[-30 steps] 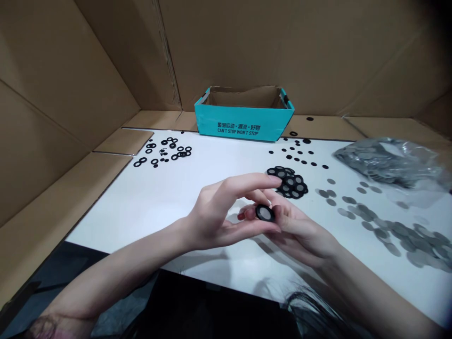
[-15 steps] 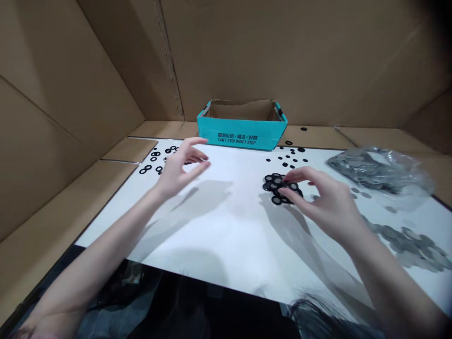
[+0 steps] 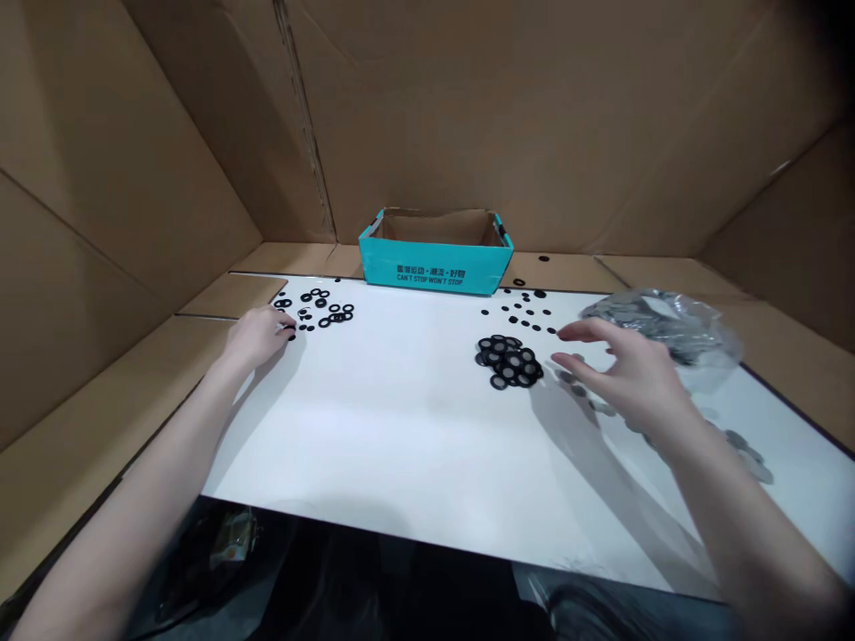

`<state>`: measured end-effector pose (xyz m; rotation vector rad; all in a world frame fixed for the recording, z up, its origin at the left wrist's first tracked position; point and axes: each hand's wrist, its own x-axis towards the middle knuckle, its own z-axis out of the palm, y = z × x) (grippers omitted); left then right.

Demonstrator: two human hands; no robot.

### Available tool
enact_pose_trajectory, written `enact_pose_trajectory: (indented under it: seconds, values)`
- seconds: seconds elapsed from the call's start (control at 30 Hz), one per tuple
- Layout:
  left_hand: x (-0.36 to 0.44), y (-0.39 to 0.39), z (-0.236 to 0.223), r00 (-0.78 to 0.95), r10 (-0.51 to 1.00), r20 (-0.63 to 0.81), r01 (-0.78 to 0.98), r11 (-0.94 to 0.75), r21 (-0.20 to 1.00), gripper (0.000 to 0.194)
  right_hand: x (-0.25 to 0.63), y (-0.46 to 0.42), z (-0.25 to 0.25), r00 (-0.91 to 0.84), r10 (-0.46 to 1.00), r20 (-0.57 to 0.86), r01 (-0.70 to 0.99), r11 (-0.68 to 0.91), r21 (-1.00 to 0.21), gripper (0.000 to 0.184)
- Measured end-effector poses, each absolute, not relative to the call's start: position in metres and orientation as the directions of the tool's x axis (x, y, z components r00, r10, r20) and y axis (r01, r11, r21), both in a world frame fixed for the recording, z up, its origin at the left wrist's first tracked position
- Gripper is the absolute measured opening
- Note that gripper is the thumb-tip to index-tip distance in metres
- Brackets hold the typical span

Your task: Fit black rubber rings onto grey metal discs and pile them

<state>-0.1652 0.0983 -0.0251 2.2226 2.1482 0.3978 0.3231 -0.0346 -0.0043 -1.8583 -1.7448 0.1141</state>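
Note:
At the left of the white board, my left hand (image 3: 257, 333) reaches down with its fingers drawn together on a black ring (image 3: 289, 328). The fingertips partly cover it. Several loose black rings (image 3: 335, 315) lie just beyond that hand. My right hand (image 3: 624, 367) hovers with thumb and fingers spread, nothing between them. Beside its fingertips, to the left, is a heap of black rings with grey centres (image 3: 511, 363). Grey discs (image 3: 746, 452) lie under and to the right of my right forearm, which hides part of them.
A turquoise box (image 3: 434, 267) stands at the back of the white board (image 3: 380, 427). Small black discs (image 3: 525, 323) are scattered right of it. A clear plastic bag of grey discs (image 3: 668, 325) lies at the right. Cardboard walls (image 3: 494, 107) enclose the board.
My left hand has moved left and down to the loose black rings. My right hand has drawn away from the heap to the right and opened wider. The camera view has shifted slightly.

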Motion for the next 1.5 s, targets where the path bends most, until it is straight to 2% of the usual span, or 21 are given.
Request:
enact_pose_trajectory:
  seconds: [0.27, 0.5, 0.6, 0.83, 1.17, 1.5]
  values:
    - [-0.174, 0.097, -0.021, 0.001, 0.957, 0.29, 0.943, -0.097, 0.318, 0.017, 0.386, -0.072, -0.027, 0.306, 0.927, 0.218, 0.904, -0.21, -0.373, 0.029]
    - [-0.158, 0.091, -0.011, -0.02, 0.915, 0.403, 0.888, -0.169, 0.427, 0.016, 0.383, -0.064, -0.05, 0.273, 0.924, 0.269, 0.879, -0.126, -0.459, 0.031]
    - [-0.148, 0.092, -0.007, -0.031, 0.918, 0.395, 0.873, -0.167, 0.457, 0.016, 0.373, -0.048, -0.056, 0.255, 0.928, 0.271, 0.864, -0.093, -0.495, 0.03]
    - [-0.125, 0.085, 0.001, -0.023, 0.934, 0.358, 0.852, -0.169, 0.496, 0.03, 0.362, -0.04, -0.055, 0.29, 0.926, 0.242, 0.834, -0.12, -0.539, 0.02]
    - [-0.094, 0.079, 0.006, 0.103, 0.913, 0.396, 0.756, -0.331, 0.565, 0.028, 0.371, -0.027, -0.056, 0.406, 0.901, 0.153, 0.712, -0.207, -0.671, 0.029]
    - [-0.072, 0.07, 0.01, 0.202, 0.874, 0.442, 0.625, -0.463, 0.628, 0.024, 0.36, -0.037, -0.047, 0.452, 0.882, 0.131, 0.508, -0.134, -0.851, 0.02]
